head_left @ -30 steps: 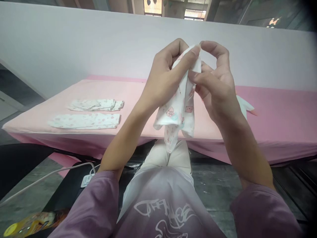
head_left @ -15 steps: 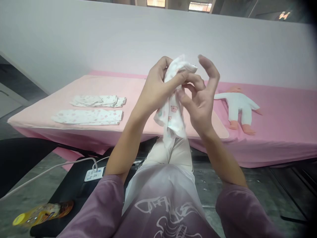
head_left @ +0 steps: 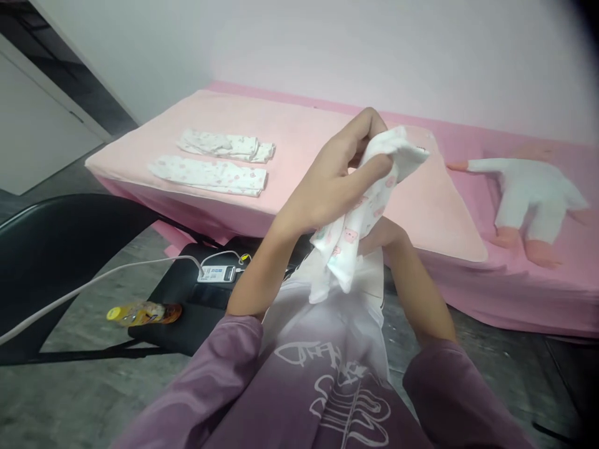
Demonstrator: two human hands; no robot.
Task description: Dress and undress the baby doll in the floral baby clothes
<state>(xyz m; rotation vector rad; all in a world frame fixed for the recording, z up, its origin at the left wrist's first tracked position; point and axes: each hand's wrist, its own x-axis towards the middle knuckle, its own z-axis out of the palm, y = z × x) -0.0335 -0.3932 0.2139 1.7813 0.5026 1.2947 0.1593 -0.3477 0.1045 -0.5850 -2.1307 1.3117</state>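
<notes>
My left hand (head_left: 339,178) is closed on the upper part of a white baby garment (head_left: 350,236) with pink bear prints, thumb in front. The garment hangs loosely bunched above my lap, its lower end free. Behind it is my right hand (head_left: 387,234), its fingers hidden by the cloth, so I cannot tell whether it grips anything. Two folded printed garments lie at the left: a narrow one (head_left: 218,144) at the back and a pink-patterned one (head_left: 210,174) nearer me.
A pale pink padded mat (head_left: 299,134) lies over the pink-draped table (head_left: 496,293). On the right rests a headless-looking doll (head_left: 536,184) in white. A black chair (head_left: 163,274) at my left bears a white cabled device (head_left: 216,274) and a yellow-capped bottle (head_left: 145,313).
My view has turned left and down. My right hand has dropped from beside the garment's top to behind its lower part. The left hand keeps its hold.
</notes>
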